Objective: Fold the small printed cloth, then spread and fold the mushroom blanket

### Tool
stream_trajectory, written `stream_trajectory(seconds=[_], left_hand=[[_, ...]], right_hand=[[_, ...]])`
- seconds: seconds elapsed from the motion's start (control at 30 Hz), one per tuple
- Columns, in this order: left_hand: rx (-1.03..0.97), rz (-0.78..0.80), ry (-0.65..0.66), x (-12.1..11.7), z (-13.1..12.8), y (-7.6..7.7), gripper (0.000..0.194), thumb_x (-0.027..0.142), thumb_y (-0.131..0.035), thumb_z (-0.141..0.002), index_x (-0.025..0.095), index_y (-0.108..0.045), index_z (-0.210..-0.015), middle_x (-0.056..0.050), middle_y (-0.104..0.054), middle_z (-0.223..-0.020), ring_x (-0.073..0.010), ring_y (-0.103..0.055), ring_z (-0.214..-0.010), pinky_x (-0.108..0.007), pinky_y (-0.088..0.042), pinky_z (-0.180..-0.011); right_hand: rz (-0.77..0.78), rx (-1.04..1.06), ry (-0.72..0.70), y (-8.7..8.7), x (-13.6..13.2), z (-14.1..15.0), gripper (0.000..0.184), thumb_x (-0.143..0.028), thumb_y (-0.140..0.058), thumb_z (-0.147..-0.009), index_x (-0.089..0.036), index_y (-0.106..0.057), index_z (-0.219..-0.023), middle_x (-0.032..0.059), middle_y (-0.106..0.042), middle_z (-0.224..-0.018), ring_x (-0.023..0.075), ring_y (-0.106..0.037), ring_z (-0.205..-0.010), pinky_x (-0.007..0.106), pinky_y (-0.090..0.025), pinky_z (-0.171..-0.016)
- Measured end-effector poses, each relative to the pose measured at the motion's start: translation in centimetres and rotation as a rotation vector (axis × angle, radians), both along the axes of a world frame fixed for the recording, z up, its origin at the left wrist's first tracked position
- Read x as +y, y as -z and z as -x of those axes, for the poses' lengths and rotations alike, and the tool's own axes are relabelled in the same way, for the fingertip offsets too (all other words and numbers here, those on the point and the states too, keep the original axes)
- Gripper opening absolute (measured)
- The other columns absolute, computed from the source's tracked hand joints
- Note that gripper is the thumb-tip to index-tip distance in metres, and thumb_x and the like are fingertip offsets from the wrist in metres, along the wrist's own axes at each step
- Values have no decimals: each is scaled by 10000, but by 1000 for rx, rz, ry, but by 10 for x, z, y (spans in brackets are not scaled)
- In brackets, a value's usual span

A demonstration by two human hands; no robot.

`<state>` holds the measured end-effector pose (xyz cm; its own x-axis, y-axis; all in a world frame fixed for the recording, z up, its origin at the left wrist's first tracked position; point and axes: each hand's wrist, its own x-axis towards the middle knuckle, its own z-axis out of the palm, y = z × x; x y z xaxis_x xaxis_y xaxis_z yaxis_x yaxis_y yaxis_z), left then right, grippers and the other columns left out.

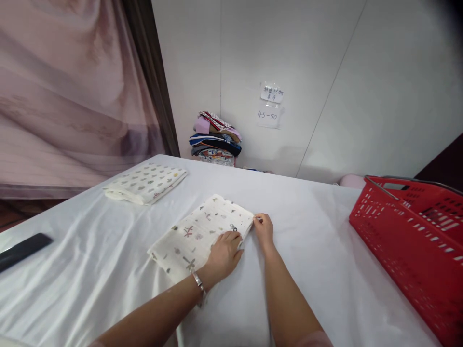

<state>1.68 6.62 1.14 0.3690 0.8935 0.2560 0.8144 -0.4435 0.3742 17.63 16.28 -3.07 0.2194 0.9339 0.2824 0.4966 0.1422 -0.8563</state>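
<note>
A folded white cloth (202, 226) printed with small plants and figures lies in front of me on the white-covered table. My left hand (224, 253), with a silver bracelet at the wrist, rests on the cloth near its right side, fingers laid over the fabric. At the far right corner, my right hand (264, 229) pinches the cloth's edge between thumb and fingers. Another folded white cloth (148, 183) with grey printed shapes sits farther off to the left, apart from both hands.
A red plastic basket (405, 246) with a metal handle stands on the right. A dark flat object (23, 250) lies at the left edge of the table (307, 207). Beyond the table is a pile of folded fabrics (216, 140) against the wall; a pink curtain (72, 96) hangs left.
</note>
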Motion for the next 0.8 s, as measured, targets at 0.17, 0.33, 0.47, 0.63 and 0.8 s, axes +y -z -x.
stream_trajectory(seconds=[0.17,0.33,0.47,0.63,0.8], left_hand=[[23,23,11,-2,-2,-2,265,199,-516,-791,208,-557,-1052,-62,-555,-1145,-228,-462,-1086,-402,-369,-946],[61,22,12,-3,-3,-3,253,206,-523,-787,205,-546,-1039,-63,-549,-1140,-234,-453,-1087,-403,-351,-948],[71,16,19,-5,-4,-7,224,199,-531,-776,198,-554,-999,-58,-566,-1087,-232,-473,-1047,-393,-380,-915],[2,28,36,-7,0,-11,265,204,-546,-762,204,-565,-1026,-56,-582,-1085,-222,-500,-1034,-384,-397,-930],[-104,58,93,12,20,-14,210,230,-479,-826,208,-622,-978,-53,-617,-1090,-179,-539,-1036,-321,-415,-939]], right_hand=[[47,-20,18,0,-1,0,183,-288,-443,-751,-196,-599,-775,32,-606,-848,169,-533,-776,270,-413,-726],[-57,-183,62,-5,-6,6,301,-290,-406,-794,-169,-585,-1004,90,-581,-1039,209,-513,-963,327,-405,-831],[-262,-276,-114,-13,-12,16,322,-288,-361,-854,-177,-577,-1066,99,-559,-1160,196,-465,-1109,345,-343,-958],[-107,-437,-362,-14,-21,24,367,-318,-387,-879,-226,-486,-1221,70,-517,-1275,190,-420,-1199,400,-256,-1015],[-11,-489,-357,-9,-22,24,371,-329,-354,-899,-237,-500,-1227,69,-436,-1363,196,-329,-1284,444,-200,-1043]])
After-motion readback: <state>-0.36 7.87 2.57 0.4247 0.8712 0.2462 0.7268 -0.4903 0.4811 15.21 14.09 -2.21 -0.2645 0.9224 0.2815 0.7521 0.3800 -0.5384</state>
